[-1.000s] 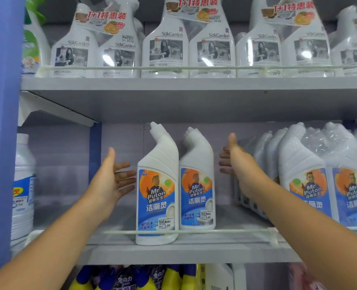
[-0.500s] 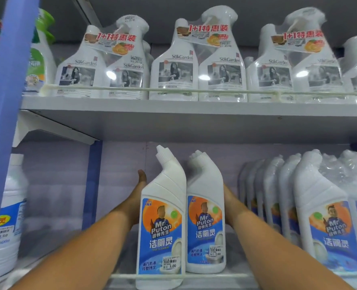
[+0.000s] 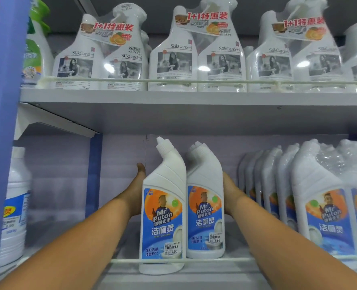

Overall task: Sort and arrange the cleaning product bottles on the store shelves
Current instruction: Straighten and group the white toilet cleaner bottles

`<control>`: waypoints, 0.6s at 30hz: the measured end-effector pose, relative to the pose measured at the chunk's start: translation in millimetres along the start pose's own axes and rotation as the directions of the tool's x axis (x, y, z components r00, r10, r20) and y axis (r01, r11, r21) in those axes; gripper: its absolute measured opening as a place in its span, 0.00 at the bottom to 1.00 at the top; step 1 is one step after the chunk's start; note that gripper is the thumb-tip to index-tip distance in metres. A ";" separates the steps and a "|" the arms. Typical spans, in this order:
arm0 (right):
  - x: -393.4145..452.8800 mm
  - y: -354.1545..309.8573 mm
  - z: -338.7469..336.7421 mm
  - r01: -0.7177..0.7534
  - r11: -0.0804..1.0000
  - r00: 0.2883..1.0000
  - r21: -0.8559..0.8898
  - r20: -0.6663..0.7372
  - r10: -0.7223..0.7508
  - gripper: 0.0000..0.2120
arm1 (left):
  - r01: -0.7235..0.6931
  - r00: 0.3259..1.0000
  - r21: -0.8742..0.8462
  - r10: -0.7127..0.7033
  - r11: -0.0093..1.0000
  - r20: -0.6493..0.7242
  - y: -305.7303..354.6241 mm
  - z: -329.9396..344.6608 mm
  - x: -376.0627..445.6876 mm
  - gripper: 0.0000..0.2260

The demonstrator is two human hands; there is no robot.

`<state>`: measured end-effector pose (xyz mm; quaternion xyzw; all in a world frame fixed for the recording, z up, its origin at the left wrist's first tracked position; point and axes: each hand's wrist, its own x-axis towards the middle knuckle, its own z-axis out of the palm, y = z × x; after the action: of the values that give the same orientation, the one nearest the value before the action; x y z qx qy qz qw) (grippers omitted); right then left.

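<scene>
The left hand (image 3: 136,192) lies against the left side of the front Mr Puton bottle (image 3: 163,214); its fingers are hidden behind, so I cannot tell their grip. The right hand (image 3: 228,193) likewise flanks the second Mr Puton bottle (image 3: 204,208), fingers apparently wrapped behind. Both bottles stand upright, touching, mid lower shelf (image 3: 173,278), the front one past the guard rail (image 3: 236,260). Shrink-wrapped packs (image 3: 320,206) stand to the right.

Blue upright post (image 3: 5,122) at left, white guard rail (image 3: 194,81) fronting upper shelf
</scene>
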<state>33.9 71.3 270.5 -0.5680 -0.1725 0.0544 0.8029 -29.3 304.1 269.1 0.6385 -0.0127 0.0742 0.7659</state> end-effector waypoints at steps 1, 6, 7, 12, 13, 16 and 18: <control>-3.4 -4.0 -0.1 -0.010 1.000 1.000 -0.006 -0.030 0.010 0.34 | 0.016 1.000 0.042 -0.016 0.999 0.003 2.7 2.9 -0.6 0.39; -37.3 -3.2 5.1 -0.054 0.998 0.998 0.021 -0.035 0.054 0.41 | 0.003 0.998 -0.041 -0.006 0.999 -0.068 -4.6 12.3 -31.0 0.37; -42.3 -1.6 8.1 -0.061 0.998 0.997 0.021 -0.039 0.062 0.42 | 0.008 0.997 -0.051 -0.012 0.999 -0.080 -6.8 14.5 -31.5 0.37; -41.4 3.8 10.9 -0.046 0.998 0.997 0.034 -0.062 0.048 0.43 | -0.004 0.994 -0.085 -0.005 0.996 -0.111 -5.4 22.1 -36.9 0.37; -42.2 5.1 9.9 -0.036 0.999 0.997 0.020 -0.060 0.037 0.43 | -0.003 0.994 -0.081 -0.006 0.997 -0.111 -6.6 20.6 -37.0 0.37; -46.2 10.6 4.8 -0.005 1.000 0.999 0.013 -0.041 0.005 0.40 | 0.019 0.995 -0.061 -0.025 0.998 -0.096 -11.7 14.5 -39.8 0.39; -51.1 10.7 3.2 0.001 1.000 0.999 0.006 -0.034 -0.001 0.39 | 0.030 0.994 -0.058 -0.036 0.998 -0.099 -12.5 14.4 -46.6 0.39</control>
<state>-13.8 63.3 250.4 -0.5663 -0.1589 0.0448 0.8075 -72.7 283.3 254.3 0.6123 0.0341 0.0932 0.7844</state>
